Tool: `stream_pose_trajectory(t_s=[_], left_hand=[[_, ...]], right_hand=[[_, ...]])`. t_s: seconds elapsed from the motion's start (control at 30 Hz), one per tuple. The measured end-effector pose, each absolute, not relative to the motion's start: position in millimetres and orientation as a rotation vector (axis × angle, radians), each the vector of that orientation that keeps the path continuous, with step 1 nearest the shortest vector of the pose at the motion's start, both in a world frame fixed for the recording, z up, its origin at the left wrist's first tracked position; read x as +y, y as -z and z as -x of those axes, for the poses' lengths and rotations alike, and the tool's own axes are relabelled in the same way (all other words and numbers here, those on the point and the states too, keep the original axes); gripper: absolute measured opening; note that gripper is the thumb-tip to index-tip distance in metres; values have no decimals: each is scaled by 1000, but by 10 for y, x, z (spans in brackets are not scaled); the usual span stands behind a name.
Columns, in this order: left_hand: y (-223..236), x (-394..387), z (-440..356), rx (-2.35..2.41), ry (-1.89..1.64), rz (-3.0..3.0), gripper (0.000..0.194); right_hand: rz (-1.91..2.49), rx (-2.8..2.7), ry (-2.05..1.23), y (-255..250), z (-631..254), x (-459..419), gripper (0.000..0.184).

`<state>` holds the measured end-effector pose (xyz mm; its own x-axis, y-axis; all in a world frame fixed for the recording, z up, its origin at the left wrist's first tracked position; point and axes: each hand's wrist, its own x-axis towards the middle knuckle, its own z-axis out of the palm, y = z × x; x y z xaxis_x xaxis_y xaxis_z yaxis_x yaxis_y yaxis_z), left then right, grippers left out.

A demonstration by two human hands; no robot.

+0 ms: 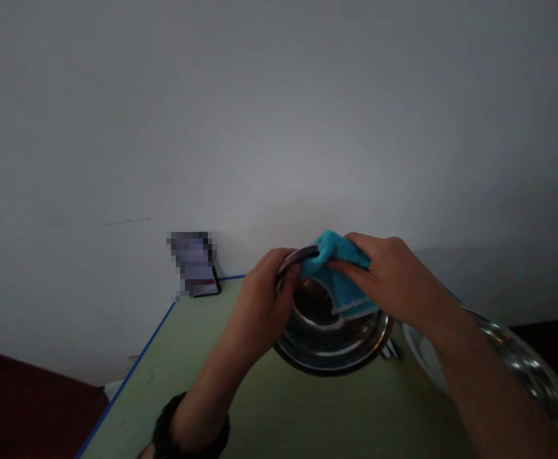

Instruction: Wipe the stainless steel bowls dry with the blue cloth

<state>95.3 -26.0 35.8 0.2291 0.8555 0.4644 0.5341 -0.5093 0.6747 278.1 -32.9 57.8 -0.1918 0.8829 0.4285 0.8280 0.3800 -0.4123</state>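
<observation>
A shiny metal bowl [336,357] is held tilted above the table, its inside facing me. My left hand [271,299] grips the bowl's rim at the upper left, thumb inside and fingers behind. My right hand [379,271] is closed on a blue cloth [343,284], which is folded over the far rim and hangs down into the bowl. The fingers behind the cloth are partly hidden.
A green table [202,370] with a blue edge stands against a pale wall [279,115]. A phone [197,264] leans on the wall at the left. Beyond my right forearm are a white dish [425,354] and a large metal basin [522,357]. Small utensils [392,349] lie behind the bowl.
</observation>
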Motion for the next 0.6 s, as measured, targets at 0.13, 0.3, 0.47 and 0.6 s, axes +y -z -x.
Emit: stream_pose_trajectory(t_s=[0.13,0.3,0.47,0.6], left_hand=[[-374,-285,-929,1365,-952,-2367,21],[-427,-290,-836,1615,-717,-2469,33],[-427,-283,-844,1636,-581,-2458,38],[-461,-274,-822,1709,-598,-2488,46]], right_hand=[[1477,-2137,-108,-576,-2762,-329,25],[1523,-2204,-79,-563,-2672,-346,23],[1555,-2244,-47,-566,-2636,-352,18],[1535,-2198,-101,-568,-2659,-336,18]])
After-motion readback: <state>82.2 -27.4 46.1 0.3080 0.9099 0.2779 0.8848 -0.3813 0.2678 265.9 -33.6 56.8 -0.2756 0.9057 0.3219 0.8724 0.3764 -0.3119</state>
